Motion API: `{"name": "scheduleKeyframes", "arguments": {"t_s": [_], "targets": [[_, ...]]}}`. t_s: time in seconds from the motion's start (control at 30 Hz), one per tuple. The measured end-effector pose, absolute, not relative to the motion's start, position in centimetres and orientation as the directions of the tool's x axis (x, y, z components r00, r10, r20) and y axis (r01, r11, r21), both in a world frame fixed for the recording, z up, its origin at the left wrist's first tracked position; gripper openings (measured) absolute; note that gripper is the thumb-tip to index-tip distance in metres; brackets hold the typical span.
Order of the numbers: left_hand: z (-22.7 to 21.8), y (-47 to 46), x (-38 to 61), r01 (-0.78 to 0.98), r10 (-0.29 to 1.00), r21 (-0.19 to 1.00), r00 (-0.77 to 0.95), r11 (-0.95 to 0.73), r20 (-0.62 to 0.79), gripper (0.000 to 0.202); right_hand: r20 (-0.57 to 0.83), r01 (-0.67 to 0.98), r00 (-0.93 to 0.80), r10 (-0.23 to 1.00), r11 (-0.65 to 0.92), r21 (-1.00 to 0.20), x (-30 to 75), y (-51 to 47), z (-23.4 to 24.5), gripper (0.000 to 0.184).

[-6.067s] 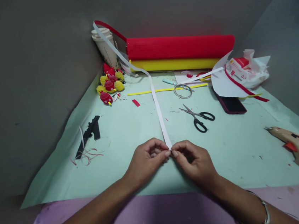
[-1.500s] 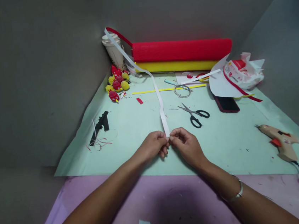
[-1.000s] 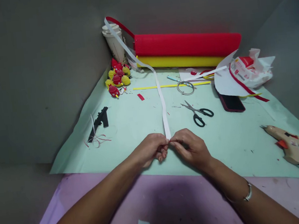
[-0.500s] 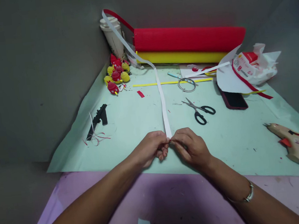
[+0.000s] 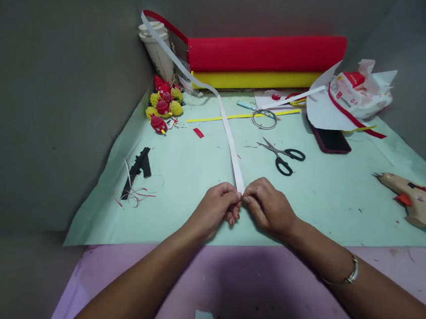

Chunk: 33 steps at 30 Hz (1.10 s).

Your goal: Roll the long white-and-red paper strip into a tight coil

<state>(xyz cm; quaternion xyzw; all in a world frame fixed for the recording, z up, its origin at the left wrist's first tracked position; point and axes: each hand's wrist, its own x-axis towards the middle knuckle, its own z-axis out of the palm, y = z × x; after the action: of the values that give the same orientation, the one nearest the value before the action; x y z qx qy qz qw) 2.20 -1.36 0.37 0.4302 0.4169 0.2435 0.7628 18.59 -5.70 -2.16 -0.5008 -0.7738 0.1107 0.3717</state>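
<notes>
Two pinches on one paper strip [image 5: 232, 147]

Left hand [image 5: 220, 204] and right hand [image 5: 269, 207] nearly meet at the strip's near end, thumb and forefinger of each closed narrow on it, the left's other fingers curled beneath. Such a fingertip grip probably suits fine work on a thin edge; exactly what the fingers do there is too small to tell. From the hands the strip runs straight away, white side up, then rises into a loop by a paper cup [image 5: 159, 58], where it shows red; the loop likely comes from its springiness.

Just beyond the right hand lie scissors [image 5: 278, 151], blades apart, perhaps kept there for easy reach. Farther right of that hand rests a glue gun [image 5: 411, 199]. Out past the left hand are black scraps [image 5: 136, 172] and, farther, a pile of small red and yellow figures [image 5: 163, 107]. Farthest ahead of both hands lies a red roll [image 5: 268, 52] above a yellow one.

Beyond the right hand, a tissue packet [image 5: 360, 93] carries red printing, too small to read; no brand is legible.
</notes>
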Motion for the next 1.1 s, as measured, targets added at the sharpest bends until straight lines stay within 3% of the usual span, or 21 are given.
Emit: {"name": "scheduleKeyframes", "arguments": {"t_s": [0.3, 0.77, 1.1], "targets": [[-0.63, -1.54, 2.30, 0.022, 0.776, 0.911, 0.516, 0.411, -0.362, 0.017, 0.390, 0.632, -0.165, 0.906, 0.401, -0.663, 18.73, -5.58, -1.93, 0.006], [-0.42, -1.90, 2.42, 0.083, 0.799, 0.932, 0.493, 0.352, -0.345, 0.019, 0.334, 0.599, -0.136, 0.933, 0.346, -0.722, 18.71, -5.43, -1.74, 0.007], [-0.42, -2.04, 2.48, 0.085, 0.806, 0.936, 0.484, 0.342, -0.339, 0.020, 0.371, 0.606, -0.101, 0.923, 0.353, -0.713, 18.48, -5.37, -1.59, 0.006]]}}
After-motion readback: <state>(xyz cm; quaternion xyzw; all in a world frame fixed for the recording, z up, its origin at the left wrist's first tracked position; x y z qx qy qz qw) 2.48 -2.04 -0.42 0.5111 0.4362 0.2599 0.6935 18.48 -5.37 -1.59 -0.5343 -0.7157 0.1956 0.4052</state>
